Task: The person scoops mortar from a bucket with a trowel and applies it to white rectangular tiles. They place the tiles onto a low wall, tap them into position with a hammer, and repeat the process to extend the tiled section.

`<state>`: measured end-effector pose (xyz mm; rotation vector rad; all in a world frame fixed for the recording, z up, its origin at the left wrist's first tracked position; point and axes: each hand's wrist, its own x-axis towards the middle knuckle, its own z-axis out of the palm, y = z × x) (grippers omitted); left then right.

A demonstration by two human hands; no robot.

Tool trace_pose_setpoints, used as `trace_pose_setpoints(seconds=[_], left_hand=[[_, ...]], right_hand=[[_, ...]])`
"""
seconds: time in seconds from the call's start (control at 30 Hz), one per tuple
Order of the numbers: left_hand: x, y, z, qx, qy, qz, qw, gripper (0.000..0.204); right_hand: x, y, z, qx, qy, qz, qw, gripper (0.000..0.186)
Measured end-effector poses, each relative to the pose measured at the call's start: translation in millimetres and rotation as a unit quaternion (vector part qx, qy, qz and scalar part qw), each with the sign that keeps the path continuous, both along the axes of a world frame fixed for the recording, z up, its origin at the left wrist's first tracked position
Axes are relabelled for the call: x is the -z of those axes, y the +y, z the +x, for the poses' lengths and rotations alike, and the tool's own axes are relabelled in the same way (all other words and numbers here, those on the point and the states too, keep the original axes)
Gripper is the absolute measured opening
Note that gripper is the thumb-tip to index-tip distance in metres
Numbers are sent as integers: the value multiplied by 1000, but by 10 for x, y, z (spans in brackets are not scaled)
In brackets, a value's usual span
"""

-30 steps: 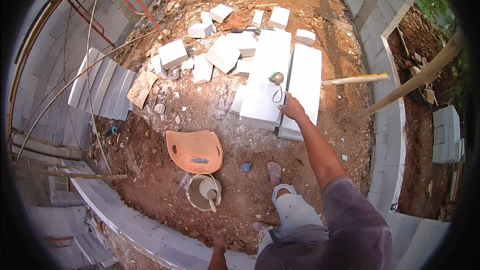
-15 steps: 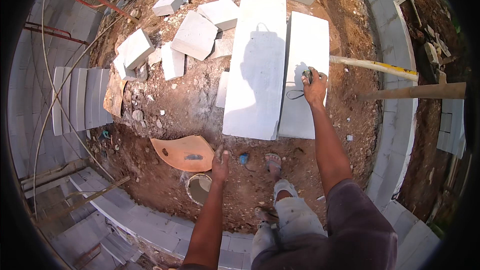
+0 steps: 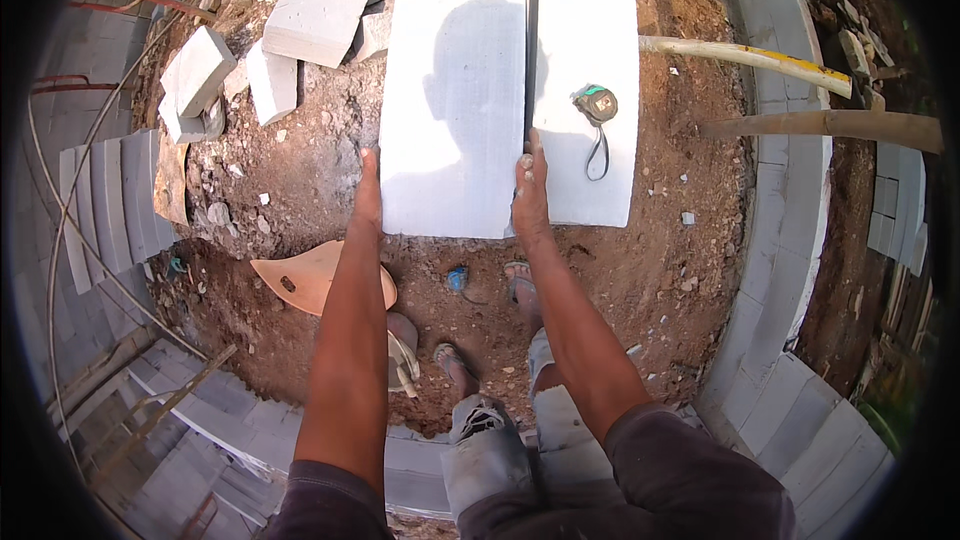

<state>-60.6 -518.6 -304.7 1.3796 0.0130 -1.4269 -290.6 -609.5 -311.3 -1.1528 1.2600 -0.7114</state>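
The left hand [image 3: 369, 185] is laid flat against the left edge of a large white block [image 3: 455, 90], and the right hand [image 3: 530, 190] is clamped on that block's right edge near its lower corner, so the block is gripped between the two hands. The block is seen lying on the red earth [image 3: 320, 170] at twelve o'clock from the person, with the shadow of a head and shoulders cast on it. Just beside it, at one o'clock, a second white block [image 3: 590, 20] is laid, a narrow gap being left between them; a tape measure [image 3: 597, 103] is rested on that second block. At ten o'clock smaller grey blocks [image 3: 310, 15] are scattered. At seven o'clock from the hands an orange pan [image 3: 310, 280] is seen on the ground. A curved block wall [image 3: 790, 240] is found at three o'clock, with a yellow pole [image 3: 745, 57] laid across it.
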Motion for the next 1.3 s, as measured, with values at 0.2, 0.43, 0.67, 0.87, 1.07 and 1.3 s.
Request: trace_pose_setpoints(seconds=[0.2,0.43,0.67,0.87,1.07,1.3], left_hand=[[-115,250,-236,5,-49,41,998,90],[-710,1988,-749,18,101,-6,995,89],[-2353,4024,-1363,111,89,47,989,92],[-3268,5078,-1732,180,165,101,965,89],[-2472,5142,-2180,144,275,225,924,77],[-605,4701,-2847,187,254,258,913,79]], right_hand=[[-85,245,-226,-18,-34,6,999,74],[-1082,1885,-765,-13,-108,153,982,87],[-2630,3782,-1468,23,-99,225,969,81],[-3528,4949,-2041,77,-22,346,935,70],[-2893,5151,-2348,103,12,501,859,70],[-331,5088,-3195,148,-101,580,794,64]])
